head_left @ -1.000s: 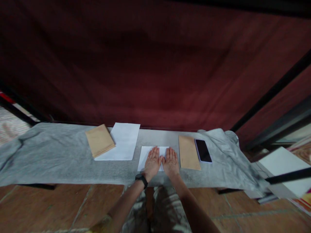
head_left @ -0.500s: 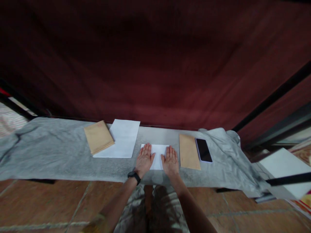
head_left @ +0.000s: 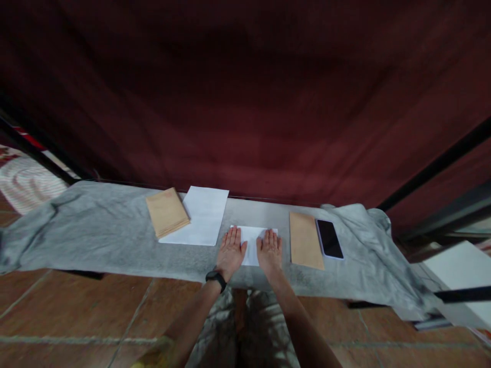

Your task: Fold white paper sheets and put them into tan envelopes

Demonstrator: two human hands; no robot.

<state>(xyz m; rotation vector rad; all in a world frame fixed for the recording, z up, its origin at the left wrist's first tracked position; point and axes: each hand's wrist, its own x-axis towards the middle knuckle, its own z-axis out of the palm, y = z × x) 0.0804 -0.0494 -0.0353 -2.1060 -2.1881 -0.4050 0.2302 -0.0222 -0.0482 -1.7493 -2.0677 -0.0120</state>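
Left hand (head_left: 231,254) flat, palm down, fingers together, thumb out, pressing white paper (head_left: 251,246)

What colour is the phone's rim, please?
Pale purple around the phone, best seen in the head view.

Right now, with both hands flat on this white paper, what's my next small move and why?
Perhaps lift just your left hand: it and your right hand lie flat over opposite ends of the white paper, hiding parts of its edges.
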